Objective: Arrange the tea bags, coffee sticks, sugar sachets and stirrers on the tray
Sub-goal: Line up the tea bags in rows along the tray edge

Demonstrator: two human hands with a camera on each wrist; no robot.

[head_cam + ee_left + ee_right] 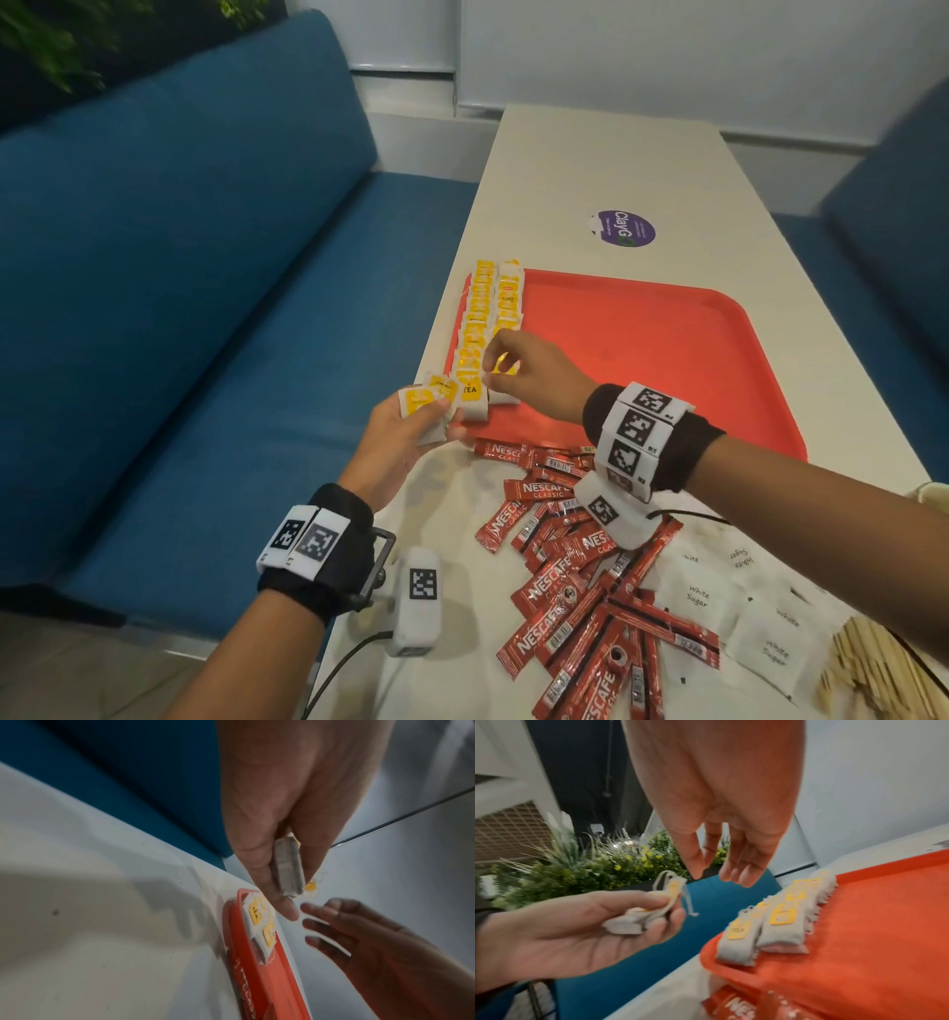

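Red plastic tray (667, 360) sits on the white tabletop (616, 169), and two neat rows of tea bags (488, 318) run along its left edge, yellow tags facing up. Left hand (405, 437) hovers just off the tray's near-left corner, its fingers (654, 925) curled round a small bunch of tea bags (429, 406), thumb pressed on top. Right hand (534, 375) hangs over the near end of the rows with its fingers (741, 874) loosely curled and close together, holding nothing as far as the right wrist view shows.

Nearer on the tabletop, a messy heap of red Nescafe coffee sticks (575, 575) spreads out just past the tray's near edge. To their right lie white sugar sachets (719, 601), and the wooden stirrers (873, 668) are bunched at the near-right corner. A purple round sticker (624, 227) sits beyond the tray's far edge, and a blue sofa (179, 308) runs along the left.
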